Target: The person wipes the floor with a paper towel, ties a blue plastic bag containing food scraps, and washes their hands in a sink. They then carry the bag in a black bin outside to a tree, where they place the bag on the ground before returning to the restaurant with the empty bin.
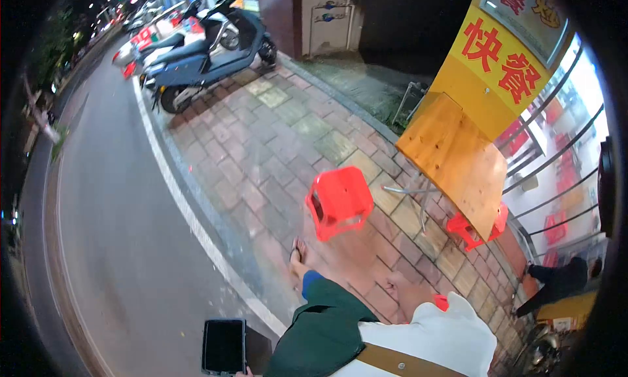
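Observation:
At the lower edge my left hand [244, 372] grips a dark-screened tablet [224, 346], with only a few fingertips showing at its side. A blurred, skin-coloured shape [407, 293] lies in front of my white top [445, 331]; it may be my right hand, but its fingers are smeared and I cannot make out anything in them. Beyond it a red plastic stool [340, 197] stands on the paving, apart from both hands. One sandalled foot [297, 251] is on the bricks just before the stool.
To the right stands a folding wooden table [458, 158] with a red stool [461, 230] partly under it. A yellow sign [500, 66] rises behind. Motor scooters [203, 59] are parked ahead. A road [111, 200] runs along the left; a person [559, 279] is far right.

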Available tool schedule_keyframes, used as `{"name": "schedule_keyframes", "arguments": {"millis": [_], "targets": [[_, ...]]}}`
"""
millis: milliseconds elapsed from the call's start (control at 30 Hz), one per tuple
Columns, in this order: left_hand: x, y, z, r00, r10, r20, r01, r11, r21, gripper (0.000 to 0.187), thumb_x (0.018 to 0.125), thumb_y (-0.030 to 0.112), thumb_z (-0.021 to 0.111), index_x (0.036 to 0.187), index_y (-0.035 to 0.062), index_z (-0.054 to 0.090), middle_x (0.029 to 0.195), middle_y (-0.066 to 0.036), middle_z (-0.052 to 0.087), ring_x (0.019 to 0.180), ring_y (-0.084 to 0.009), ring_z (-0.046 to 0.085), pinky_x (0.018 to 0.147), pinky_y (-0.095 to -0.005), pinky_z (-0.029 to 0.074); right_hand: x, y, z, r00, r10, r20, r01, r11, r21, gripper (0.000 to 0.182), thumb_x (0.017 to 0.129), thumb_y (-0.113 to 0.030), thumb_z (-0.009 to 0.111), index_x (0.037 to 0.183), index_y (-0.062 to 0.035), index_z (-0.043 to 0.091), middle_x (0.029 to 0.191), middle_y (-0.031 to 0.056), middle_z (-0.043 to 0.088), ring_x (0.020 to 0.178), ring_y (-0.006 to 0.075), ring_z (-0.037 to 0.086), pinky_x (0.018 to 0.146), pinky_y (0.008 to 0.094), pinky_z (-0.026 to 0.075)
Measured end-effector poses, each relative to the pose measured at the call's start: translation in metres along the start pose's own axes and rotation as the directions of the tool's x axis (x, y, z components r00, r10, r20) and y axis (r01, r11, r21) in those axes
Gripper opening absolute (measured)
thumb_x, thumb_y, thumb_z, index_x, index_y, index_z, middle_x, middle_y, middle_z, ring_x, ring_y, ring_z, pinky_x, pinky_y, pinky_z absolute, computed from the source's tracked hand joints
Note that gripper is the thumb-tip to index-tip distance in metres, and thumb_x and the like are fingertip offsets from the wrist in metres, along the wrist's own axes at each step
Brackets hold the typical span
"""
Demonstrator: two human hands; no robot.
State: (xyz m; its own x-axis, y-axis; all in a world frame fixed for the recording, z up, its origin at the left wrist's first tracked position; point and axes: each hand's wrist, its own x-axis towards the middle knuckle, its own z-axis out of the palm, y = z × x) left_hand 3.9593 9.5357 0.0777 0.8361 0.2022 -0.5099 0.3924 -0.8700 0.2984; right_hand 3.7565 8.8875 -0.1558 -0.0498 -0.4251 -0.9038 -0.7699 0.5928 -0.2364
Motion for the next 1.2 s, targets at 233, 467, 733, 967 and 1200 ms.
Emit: {"name": "schedule_keyframes", "arguments": {"millis": [233,467,733,967,1200], "targets": [[0.176,0.229,-0.093,0.979,0.201,0.037,-0.205,0.97,0.128,0.045,0.096,0.045,0.051,0.088,0.002,0.063,0.081,-0.015,0.065,0.069,-0.0238,0.059,0.058,-0.0368,0.047,-0.047,-0.403,0.091,0.869,-0.468,0.162,0.483,0.872,-0.074,0.036,0.089,-0.021,0.06,0.122,-0.0053,0.06,0.09,0.007,0.066,0.068,0.0165,0.064,0.052,0.0311,0.053],[0.331,0.462,-0.119,0.876,0.475,0.081,-0.48,0.845,0.236,0.051,0.097,0.047,0.048,0.08,0.0012,0.063,0.064,-0.014,0.059,0.056,-0.0235,0.054,0.053,-0.0375,0.043,-0.06,-0.679,0.046,0.701,-0.712,-0.045,0.713,0.701,0.028,0.047,0.088,-0.019,0.061,0.132,-0.0049,0.053,0.098,0.0109,0.067,0.074,0.0177,0.067,0.059,0.0317,0.056],[0.606,0.733,-0.054,0.964,0.231,0.134,-0.231,0.973,-0.019,0.036,0.092,0.033,0.051,0.092,-0.002,0.059,0.083,-0.017,0.059,0.069,-0.0264,0.057,0.062,-0.0397,0.049,0.132,-0.609,0.016,0.957,-0.036,-0.289,0.136,0.933,0.334,0.027,0.091,-0.031,0.047,0.1,-0.0107,0.063,0.073,0.0078,0.06,0.068,0.0242,0.061,0.06,0.0403,0.054],[0.772,0.988,0.015,0.935,-0.292,0.201,0.337,0.558,-0.758,0.031,0.087,0.022,0.054,0.103,-0.0047,0.056,0.099,-0.019,0.058,0.08,-0.0289,0.061,0.069,-0.0417,0.055,0.127,-0.545,0.062,0.974,-0.155,0.167,-0.046,0.585,0.81,0.033,0.091,-0.038,0.053,0.107,-0.01,0.056,0.093,0.0151,0.062,0.078,0.0312,0.063,0.067,0.0522,0.054],[0.81,1.288,0.126,0.98,-0.151,0.131,0.197,0.64,-0.743,0.036,0.084,0.018,0.064,0.108,-0.0081,0.055,0.103,-0.019,0.058,0.079,-0.0325,0.06,0.059,-0.0429,0.055,0.225,-0.781,-0.005,0.995,0.069,0.073,-0.1,0.74,0.665,0.015,0.085,-0.026,0.063,0.087,-0.0107,0.063,0.075,0.008,0.062,0.064,0.026,0.062,0.058,0.0446,0.052]]}}
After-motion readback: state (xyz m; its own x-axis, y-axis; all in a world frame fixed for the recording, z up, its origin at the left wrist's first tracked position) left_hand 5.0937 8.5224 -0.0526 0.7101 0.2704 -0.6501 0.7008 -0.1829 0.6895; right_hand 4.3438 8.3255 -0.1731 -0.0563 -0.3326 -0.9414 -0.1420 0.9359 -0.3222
